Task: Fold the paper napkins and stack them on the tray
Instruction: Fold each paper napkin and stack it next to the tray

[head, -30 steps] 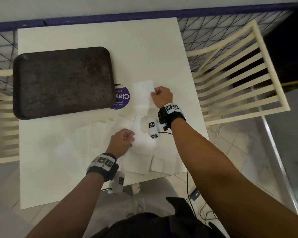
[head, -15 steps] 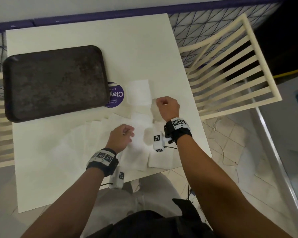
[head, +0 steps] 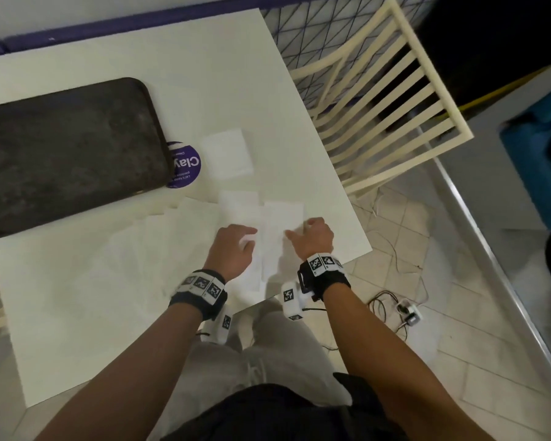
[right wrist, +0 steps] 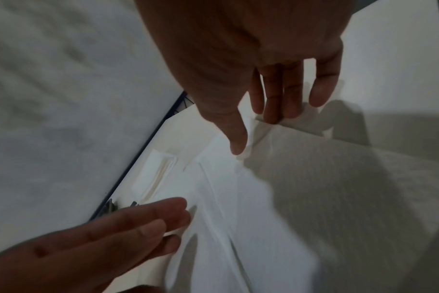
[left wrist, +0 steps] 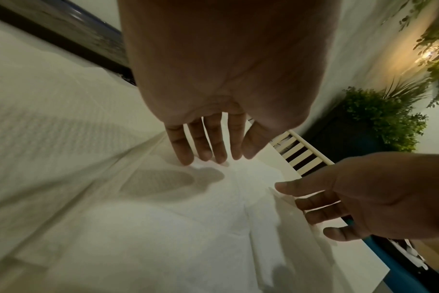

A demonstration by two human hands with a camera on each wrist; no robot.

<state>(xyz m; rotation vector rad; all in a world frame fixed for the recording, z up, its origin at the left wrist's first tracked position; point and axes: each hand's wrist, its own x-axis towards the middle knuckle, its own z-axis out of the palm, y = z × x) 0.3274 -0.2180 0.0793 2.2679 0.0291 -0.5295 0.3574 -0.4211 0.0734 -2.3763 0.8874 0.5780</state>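
Several white paper napkins lie fanned out on the white table in front of me. My left hand presses straight fingertips onto one of them. Just right of it, my right hand pinches the edge of a napkin between thumb and fingers, near the table's right edge. One folded napkin lies further back. The dark tray sits at the left with nothing on it.
A round purple sticker sits between the tray and the folded napkin. A cream slatted chair stands close to the table's right side. Cables lie on the tiled floor. Green plants stand beyond the chair.
My right hand has drawn back from the folded napkin to the near right, beside the left hand, and now pinches another napkin. The left hand's fingers have straightened.
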